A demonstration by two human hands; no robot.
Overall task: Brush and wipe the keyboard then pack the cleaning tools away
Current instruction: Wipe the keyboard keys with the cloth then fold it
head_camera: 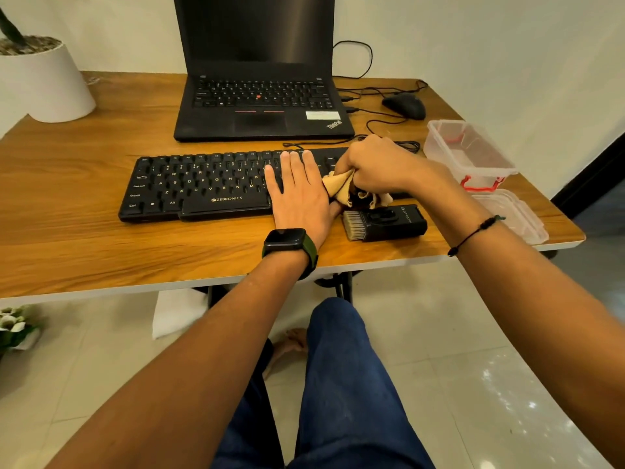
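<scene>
A black keyboard (pixel 199 186) lies across the middle of the wooden desk (pixel 84 238). My left hand (pixel 297 191) rests flat on its right half, fingers straight. My right hand (pixel 375 164) grips a bunched tan cloth (pixel 338 186) against the keyboard's right end, which the hand and cloth hide. A black cleaning brush (pixel 385 222) with pale bristles lies on the desk just in front of the keyboard's right end, below my right hand.
An open black laptop (pixel 260 96) stands behind the keyboard, with a black mouse (pixel 404 105) and cables to its right. A clear plastic box (pixel 468 152) with red clips sits at the desk's right edge, its lid (pixel 514 214) in front. A white plant pot (pixel 44 82) stands far left.
</scene>
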